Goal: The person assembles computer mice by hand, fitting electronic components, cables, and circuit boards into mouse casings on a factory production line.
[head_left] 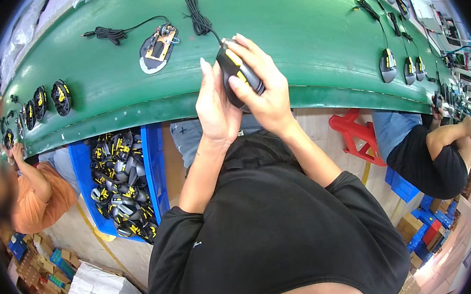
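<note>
A black computer mouse with yellow parts is held between my two hands, just over the near edge of the green work surface. My left hand cups its left side, thumb upright. Over its right side and top curls my right hand, with the thumb pressed on the mouse. The mouse's tied black cable runs away from me across the surface. Farther left lies an opened mouse base with its circuit board bare and its own bundled cable beside it.
Several black-and-yellow mouse shells line the surface at left. Cabled mice lie at right. A blue bin full of shells stands by my left side. Co-workers sit at left and right, near a red stool.
</note>
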Demonstrator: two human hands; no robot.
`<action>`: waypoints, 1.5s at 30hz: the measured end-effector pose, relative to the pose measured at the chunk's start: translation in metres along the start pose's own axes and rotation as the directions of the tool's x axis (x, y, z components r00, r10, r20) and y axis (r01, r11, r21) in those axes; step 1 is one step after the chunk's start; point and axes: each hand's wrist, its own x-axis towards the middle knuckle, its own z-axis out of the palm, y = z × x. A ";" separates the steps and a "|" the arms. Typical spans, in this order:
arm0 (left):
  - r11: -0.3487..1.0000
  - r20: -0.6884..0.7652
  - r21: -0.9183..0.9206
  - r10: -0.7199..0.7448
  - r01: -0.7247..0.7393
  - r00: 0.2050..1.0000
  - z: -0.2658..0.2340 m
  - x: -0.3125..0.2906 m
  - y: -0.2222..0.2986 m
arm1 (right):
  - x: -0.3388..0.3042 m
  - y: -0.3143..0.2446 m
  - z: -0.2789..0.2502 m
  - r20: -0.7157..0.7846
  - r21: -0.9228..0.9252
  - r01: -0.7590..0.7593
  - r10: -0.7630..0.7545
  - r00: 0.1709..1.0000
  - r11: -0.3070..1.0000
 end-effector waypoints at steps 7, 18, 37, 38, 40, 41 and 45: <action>0.925 0.063 0.309 0.211 -0.220 0.975 -0.007 0.003 0.003 | -0.015 -0.006 -0.001 0.219 -0.162 0.103 -0.066 0.973 0.981; 0.864 0.148 0.406 0.258 -0.296 0.955 -0.026 0.006 0.022 | -0.005 -0.015 -0.029 0.088 -0.109 -0.078 0.088 0.992 0.991; 0.940 0.164 0.326 0.053 -0.105 0.985 -0.016 0.018 0.016 | -0.002 0.005 -0.065 -0.078 0.237 -0.450 0.478 0.875 0.861; 0.931 0.186 0.355 0.015 -0.081 0.982 -0.019 0.021 0.014 | 0.005 0.020 -0.089 -0.239 0.176 -0.403 0.437 0.867 0.898; 0.797 0.171 0.586 0.056 -0.147 0.984 -0.032 0.019 0.020 | 0.010 0.055 -0.155 -0.296 0.313 -0.458 0.544 0.786 0.832; 0.755 0.146 0.636 0.086 -0.160 0.985 -0.039 0.021 0.019 | 0.012 0.056 -0.165 -0.339 0.413 -0.460 0.602 0.723 0.786; 0.727 0.074 0.686 -0.025 -0.033 0.997 -0.028 0.024 0.009 | -0.006 0.056 -0.151 -0.215 0.408 -0.431 0.544 0.811 0.805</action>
